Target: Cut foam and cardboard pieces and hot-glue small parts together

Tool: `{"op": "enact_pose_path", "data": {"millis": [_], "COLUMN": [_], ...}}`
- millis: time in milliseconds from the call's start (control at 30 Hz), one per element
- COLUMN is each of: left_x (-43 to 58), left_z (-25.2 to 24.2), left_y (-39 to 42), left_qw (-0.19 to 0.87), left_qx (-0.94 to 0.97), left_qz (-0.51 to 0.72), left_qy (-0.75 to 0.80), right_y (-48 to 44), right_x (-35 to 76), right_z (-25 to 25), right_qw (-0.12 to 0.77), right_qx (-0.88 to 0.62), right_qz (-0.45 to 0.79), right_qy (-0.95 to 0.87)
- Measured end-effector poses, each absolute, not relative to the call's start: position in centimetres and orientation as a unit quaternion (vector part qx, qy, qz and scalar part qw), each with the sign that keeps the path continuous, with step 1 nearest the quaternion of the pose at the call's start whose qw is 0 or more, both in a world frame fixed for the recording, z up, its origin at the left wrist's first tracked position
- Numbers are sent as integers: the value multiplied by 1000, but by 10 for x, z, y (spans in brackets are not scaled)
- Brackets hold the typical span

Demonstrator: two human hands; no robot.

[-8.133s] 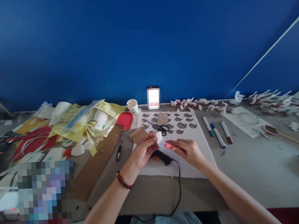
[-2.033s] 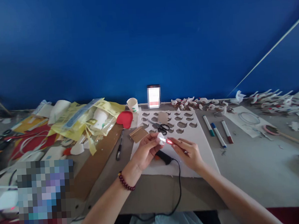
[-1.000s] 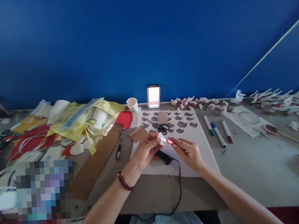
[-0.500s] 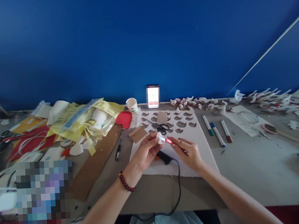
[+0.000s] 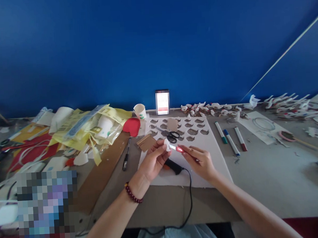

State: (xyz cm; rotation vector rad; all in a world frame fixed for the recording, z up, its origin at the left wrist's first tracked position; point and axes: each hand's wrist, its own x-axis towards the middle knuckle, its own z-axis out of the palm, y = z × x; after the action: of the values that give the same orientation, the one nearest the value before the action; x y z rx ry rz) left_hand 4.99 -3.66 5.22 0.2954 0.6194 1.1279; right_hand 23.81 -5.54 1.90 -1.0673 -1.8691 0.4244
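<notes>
My left hand (image 5: 156, 158) pinches a small white piece (image 5: 166, 144) between thumb and fingers. A slim tool with a red body (image 5: 179, 149) and a pale, narrow front end is in my right hand (image 5: 200, 160), its front end at the white piece. Too little of the tool shows to tell its exact kind. Under my hands lies a black corded handle (image 5: 174, 167) with a bit of orange, like a glue gun, partly hidden by my left hand. Below it is a white sheet (image 5: 212, 166) with rows of cut-outs. Black-handled scissors (image 5: 172, 136) rest on the sheet.
Right of the sheet lie several markers (image 5: 231, 143). White bird-like pieces (image 5: 288, 105) line the back right. A phone (image 5: 162, 102) stands against the blue wall. Leftward are a black pen (image 5: 126, 154), a paper cup (image 5: 140, 111), a brown cardboard strip (image 5: 98, 182) and piled yellow packaging (image 5: 74, 127).
My left hand and the white piece have shifted slightly left, and more of the tool's pale front end shows. My right hand stays almost in place.
</notes>
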Motion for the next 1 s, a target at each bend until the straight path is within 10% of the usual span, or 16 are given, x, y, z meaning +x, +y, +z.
{"op": "enact_pose_path", "data": {"millis": [1000], "left_x": [51], "left_z": [50], "left_y": [-38], "left_qw": [765], "left_qx": [222], "left_qz": [516], "left_qy": [315], "right_y": [-55], "right_x": [237], "right_z": [23], "right_qw": [465], "right_qx": [-425], "right_qz": [148], "right_qy": [-762]}}
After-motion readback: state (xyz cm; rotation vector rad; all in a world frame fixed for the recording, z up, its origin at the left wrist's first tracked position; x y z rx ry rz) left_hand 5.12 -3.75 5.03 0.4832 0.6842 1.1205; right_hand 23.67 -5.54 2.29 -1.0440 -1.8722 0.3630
